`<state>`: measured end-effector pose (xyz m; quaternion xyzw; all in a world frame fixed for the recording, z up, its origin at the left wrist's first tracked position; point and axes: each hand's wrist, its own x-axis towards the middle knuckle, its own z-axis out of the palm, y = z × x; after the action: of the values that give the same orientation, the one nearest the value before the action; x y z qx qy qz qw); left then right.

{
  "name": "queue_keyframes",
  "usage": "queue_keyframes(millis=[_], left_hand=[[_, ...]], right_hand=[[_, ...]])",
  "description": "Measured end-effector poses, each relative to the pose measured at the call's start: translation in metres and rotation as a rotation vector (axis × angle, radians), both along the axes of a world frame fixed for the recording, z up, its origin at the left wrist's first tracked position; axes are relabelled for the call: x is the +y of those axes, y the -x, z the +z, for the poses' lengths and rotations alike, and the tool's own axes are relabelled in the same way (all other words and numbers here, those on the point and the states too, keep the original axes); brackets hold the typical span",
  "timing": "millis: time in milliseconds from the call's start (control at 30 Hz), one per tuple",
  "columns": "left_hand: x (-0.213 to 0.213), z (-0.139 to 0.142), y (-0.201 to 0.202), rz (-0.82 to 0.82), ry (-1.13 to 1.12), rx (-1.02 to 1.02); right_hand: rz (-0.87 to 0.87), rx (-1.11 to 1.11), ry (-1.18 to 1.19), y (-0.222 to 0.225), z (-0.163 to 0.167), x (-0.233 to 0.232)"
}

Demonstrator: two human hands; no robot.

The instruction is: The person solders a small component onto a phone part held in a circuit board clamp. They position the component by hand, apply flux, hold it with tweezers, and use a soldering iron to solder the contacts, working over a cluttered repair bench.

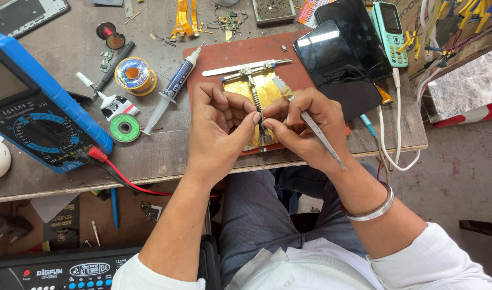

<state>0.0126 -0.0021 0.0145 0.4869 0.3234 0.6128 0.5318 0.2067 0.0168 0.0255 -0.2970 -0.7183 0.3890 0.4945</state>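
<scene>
Two hands at work: both meet over a brass-coloured holder plate on a reddish mat at the bench's front edge
Far left: blue multimeter with a red lead plugged in; a white rounded object beside it is cut off by the frame
Left of the mat: solder spool, small green reel, white tube and a syringe lying slantwise, tip toward the bench edge
Left hand: fingers curled, thumb and forefinger pinched shut on a small dark part at the plate's sliding rail; whether it grips the part or only steadies it I cannot tell
Small dark part: sits on the plate, between both sets of fingertips; judged light, thin, stiff and fragile; best taken by its edges, gently, as it would slip or crack under a hard squeeze
Right hand: thumb and forefinger closed on the same part; metal tweezers are tucked in this hand, their points aimed back toward the wrist and idle
Right of the hands: two dark phones lie overlapped, a green keypad phone beyond, white cables hanging off the edge
Hidden or unclear: the part's shape is mostly covered by fingertips; the plate's lower half lies under the hands; scraps at the bench's back are too small to name
</scene>
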Motion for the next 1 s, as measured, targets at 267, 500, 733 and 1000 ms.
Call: queue_keyframes(millis=[267,500,733,1000], left_hand=[[-0.0006,0.0013,-0.0001,0.013,0.022,0.010],[-0.0002,0.0005,0.0005,0.026,0.008,-0.032],[0.0019,-0.0005,0.0018,0.074,0.024,-0.130],[0.0022,-0.0041,0.0018,0.094,-0.025,-0.103]], right_hand=[[0.016,-0.001,-0.046,-0.0009,0.0026,-0.0009],[-0.061,0.067,0.061,0.0002,-0.0040,-0.0007],[0.027,-0.010,0.032,-0.0017,0.0012,-0.0004],[-0.055,-0.111,0.018,0.0024,0.0053,0.0015]])
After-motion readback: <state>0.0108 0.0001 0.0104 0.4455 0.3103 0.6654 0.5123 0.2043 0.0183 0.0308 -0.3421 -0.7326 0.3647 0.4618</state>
